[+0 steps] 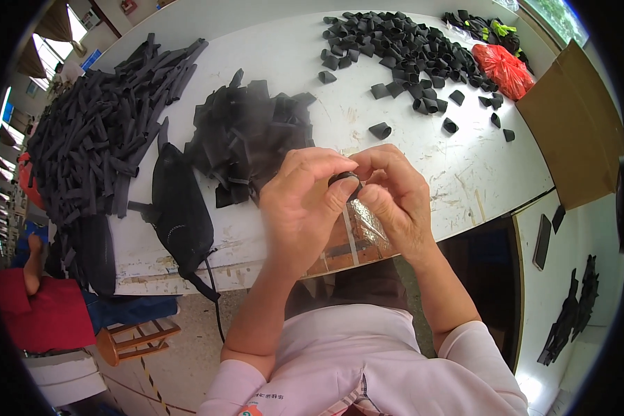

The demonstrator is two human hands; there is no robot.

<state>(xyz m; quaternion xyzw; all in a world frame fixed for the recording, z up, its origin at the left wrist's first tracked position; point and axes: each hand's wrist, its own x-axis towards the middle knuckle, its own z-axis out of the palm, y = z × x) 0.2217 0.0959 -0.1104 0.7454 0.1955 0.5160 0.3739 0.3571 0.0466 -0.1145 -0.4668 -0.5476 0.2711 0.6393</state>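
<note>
- The left hand (pixel 301 208) and right hand (pixel 395 197) meet above the near edge of the white table (pixel 464 173), both pinching a small black ring piece (pixel 344 182) between thumb and fingertips.
- A clear plastic bag (pixel 367 225) hangs just under the right hand.
- A heap of flat black strips (pixel 249 135) lies just behind the hands.
- Many black ring pieces (pixel 402 52) lie scattered farther back on the table.

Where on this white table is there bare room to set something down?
Bare patches: the white table between the hands and the scattered short black loops, and the strip between the middle heap of flat black pieces and those loops. The left end is crowded with long black strips.
</note>
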